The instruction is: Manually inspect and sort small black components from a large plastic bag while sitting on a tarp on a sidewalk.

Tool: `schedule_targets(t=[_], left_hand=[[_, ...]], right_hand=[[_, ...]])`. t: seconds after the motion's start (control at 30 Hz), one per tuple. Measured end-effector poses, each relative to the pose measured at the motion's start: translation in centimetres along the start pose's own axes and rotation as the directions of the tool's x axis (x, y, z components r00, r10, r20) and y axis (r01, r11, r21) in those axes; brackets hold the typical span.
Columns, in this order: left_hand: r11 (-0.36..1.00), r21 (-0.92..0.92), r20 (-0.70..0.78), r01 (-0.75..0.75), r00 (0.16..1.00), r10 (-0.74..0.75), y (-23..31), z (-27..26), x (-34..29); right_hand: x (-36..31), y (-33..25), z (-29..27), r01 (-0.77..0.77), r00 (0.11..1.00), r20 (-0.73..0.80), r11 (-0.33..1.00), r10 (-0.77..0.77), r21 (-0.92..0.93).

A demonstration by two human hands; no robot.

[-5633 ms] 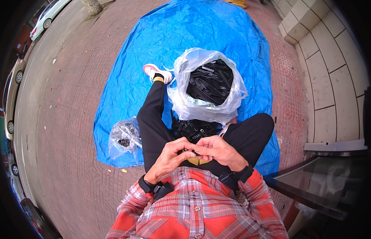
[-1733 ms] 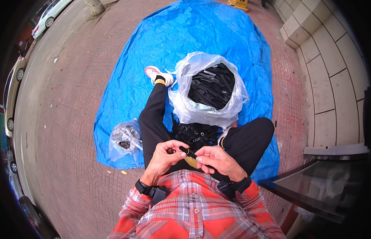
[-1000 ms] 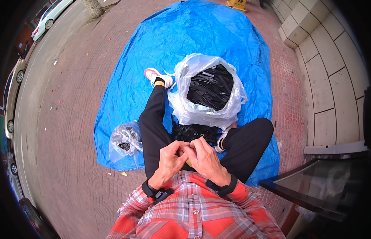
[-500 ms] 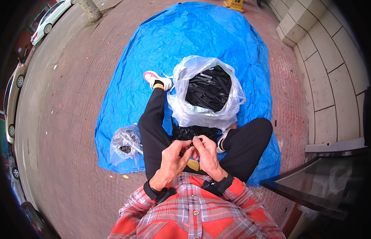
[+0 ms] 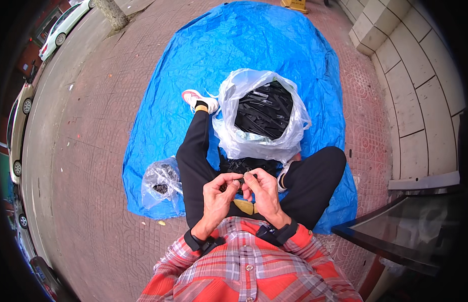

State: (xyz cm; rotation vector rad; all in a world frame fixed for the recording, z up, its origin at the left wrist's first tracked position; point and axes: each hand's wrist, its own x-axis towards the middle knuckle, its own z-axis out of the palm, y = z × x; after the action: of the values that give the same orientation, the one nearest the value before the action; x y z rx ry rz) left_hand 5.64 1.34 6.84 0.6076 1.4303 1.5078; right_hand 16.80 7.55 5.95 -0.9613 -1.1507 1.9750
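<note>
My left hand (image 5: 218,197) and my right hand (image 5: 266,195) meet low over my lap, fingertips pinched together. Between them is a small dark piece (image 5: 241,180), mostly covered by the fingers, so its kind does not show. Just beyond the hands, a heap of black pieces (image 5: 251,165) lies between my legs. A large white plastic bag (image 5: 239,143) stands past that heap, its mouth wide and full of long, flat black pieces (image 5: 264,110). Left of my leg sits a small clear bag (image 5: 156,194) with small dark bits inside. Something yellowish (image 5: 244,206) shows below my hands.
A blue tarp (image 5: 193,55) is spread under me on red paving (image 5: 88,166). To the right are a tiled wall (image 5: 410,100) and a dark-framed glass panel (image 5: 395,226). A yellow object (image 5: 296,5) stands beyond the tarp. Parked cars (image 5: 65,25) line the road at left.
My fingers have shifted slightly around the small dark piece, the left index finger now straighter along it. The hands stay together over my lap, and the bags have not moved on the tarp.
</note>
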Motion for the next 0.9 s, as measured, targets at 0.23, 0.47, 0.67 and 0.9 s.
schedule_targets(t=[0.23,0.47,0.67,0.9], left_hand=[[0.999,-0.050,0.038,0.018,0.999,-0.017,0.1,-0.6,0.1],[0.993,-0.092,0.057,0.080,0.996,-0.075,0.3,-1.1,0.2],[1.000,0.030,0.056,-0.006,0.998,0.004,-0.8,-1.1,0.5],[0.990,0.124,0.034,-0.069,0.997,0.065,-1.5,-1.2,0.7]], right_hand=[[0.0,-0.3,-0.1,-0.106,0.994,0.046,0.982,0.101,0.153],[0.0,-0.2,-0.1,-0.127,0.990,0.072,0.985,0.120,0.117],[-0.5,-0.4,0.8,0.064,0.998,0.000,0.950,-0.067,-0.306],[-0.8,-0.1,1.2,0.592,0.721,0.366,0.249,-0.588,-0.766]])
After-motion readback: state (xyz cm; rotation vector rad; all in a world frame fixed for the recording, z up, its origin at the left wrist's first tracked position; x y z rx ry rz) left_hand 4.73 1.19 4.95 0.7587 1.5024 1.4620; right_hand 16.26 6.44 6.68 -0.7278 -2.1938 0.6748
